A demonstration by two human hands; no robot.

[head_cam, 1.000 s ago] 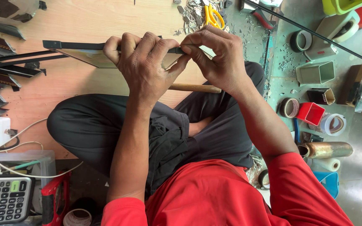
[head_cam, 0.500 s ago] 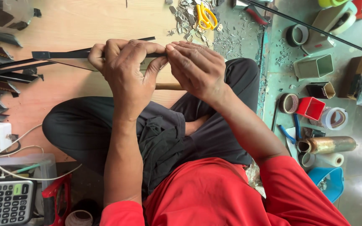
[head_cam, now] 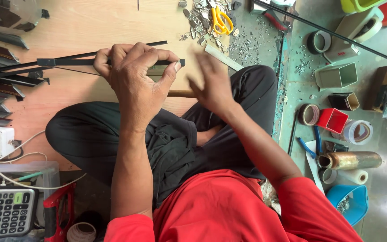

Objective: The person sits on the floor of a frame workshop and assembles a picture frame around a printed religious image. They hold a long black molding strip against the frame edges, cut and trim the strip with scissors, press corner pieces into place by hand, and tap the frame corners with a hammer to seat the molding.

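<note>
The left hand (head_cam: 135, 76) is curled in a closed grip around a long, thin black metal strip (head_cam: 68, 62), fingers over the top and thumb pressing at the strip's near end, which seems meant to keep the strip level and steady above the lap while its far length runs out to the left of that grip. The right hand (head_cam: 211, 83) hangs just to the right of the strip's end, apart from it, fingers loosely spread and blurred, its grip holding nothing. Just below both hands a wooden handle (head_cam: 182, 93) pokes out across the dark trousers. The pale wooden board (head_cam: 90, 27) on the floor lies beyond the grip, with a stack of dark metal strips (head_cam: 1, 85) at its left edge. Further beyond, up and right of the right hand, lie yellow-handled scissors (head_cam: 220, 20) among small metal scraps (head_cam: 247, 45). Well to the right stand a red square cup (head_cam: 332, 120), rolls of tape (head_cam: 310, 114) and a brass-coloured tube (head_cam: 350, 160). Nothing blocks the hands.
</note>
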